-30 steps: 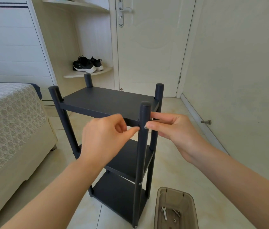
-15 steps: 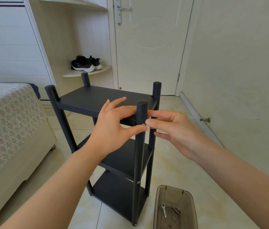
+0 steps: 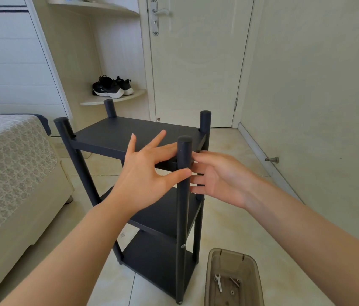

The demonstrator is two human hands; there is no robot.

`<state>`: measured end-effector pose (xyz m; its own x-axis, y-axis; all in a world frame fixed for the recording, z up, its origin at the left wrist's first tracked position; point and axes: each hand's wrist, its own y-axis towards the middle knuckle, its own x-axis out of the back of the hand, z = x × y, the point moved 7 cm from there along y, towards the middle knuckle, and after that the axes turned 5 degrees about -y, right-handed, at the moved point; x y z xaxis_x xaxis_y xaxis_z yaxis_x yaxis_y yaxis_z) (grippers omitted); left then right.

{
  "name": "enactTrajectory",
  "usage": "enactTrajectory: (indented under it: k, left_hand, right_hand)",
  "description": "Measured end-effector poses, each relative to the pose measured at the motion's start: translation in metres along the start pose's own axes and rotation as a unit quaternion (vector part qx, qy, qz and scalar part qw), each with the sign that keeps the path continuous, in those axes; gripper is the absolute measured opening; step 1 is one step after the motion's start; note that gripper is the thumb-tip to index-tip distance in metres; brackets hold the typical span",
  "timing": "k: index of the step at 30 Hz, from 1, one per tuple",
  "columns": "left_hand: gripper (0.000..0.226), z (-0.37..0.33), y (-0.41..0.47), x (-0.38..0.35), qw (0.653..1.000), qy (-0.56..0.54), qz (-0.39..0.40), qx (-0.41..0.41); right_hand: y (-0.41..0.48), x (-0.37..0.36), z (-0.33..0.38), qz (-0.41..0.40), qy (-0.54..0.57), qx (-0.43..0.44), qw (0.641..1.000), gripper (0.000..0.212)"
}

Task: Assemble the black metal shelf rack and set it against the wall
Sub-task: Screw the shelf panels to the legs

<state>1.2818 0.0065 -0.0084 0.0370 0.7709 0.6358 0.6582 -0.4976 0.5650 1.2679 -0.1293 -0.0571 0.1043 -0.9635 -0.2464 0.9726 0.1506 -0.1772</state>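
The black metal three-tier shelf rack [image 3: 130, 133] stands on the tiled floor [image 3: 229, 226], apart from the right wall [image 3: 317, 107]. The left hand [image 3: 145, 175] and right hand [image 3: 220, 175] flank its near post [image 3: 184, 151], fingers spread and released; the left thumb touches it.

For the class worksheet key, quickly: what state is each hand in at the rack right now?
Left hand: open, fingers spread, thumb tip on the near post.
Right hand: open, fingers straight beside that post, holding nothing.

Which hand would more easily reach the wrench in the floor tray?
Right, probably. The tray holding the wrench sits right of the post, like the right hand; the left hand is across it.
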Motion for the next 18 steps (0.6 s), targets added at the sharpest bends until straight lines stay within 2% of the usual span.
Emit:
enactTrajectory:
  k: [8, 12, 15, 18]
  left_hand:
    - [0.032, 0.0, -0.005, 0.005, 0.999, 0.034, -0.015, 0.0]
    - [0.031, -0.001, -0.006, 0.004, 0.999, 0.035, -0.017, -0.008]
    - [0.034, 0.0, -0.006, 0.005, 0.999, 0.036, -0.027, -0.013]
    - [0.049, 0.002, -0.006, 0.004, 0.999, 0.037, -0.035, -0.01]
  right_hand:
    - [0.001, -0.002, -0.003, 0.018, -0.003, 0.006, 1.0, 0.047]
    - [-0.002, 0.003, -0.003, 0.016, -0.015, 0.008, 1.0, 0.042]
    - [-0.003, 0.012, -0.004, -0.014, -0.035, 0.012, 0.999, 0.031]
    - [-0.007, 0.028, -0.015, -0.053, -0.062, -0.003, 0.997, 0.037]
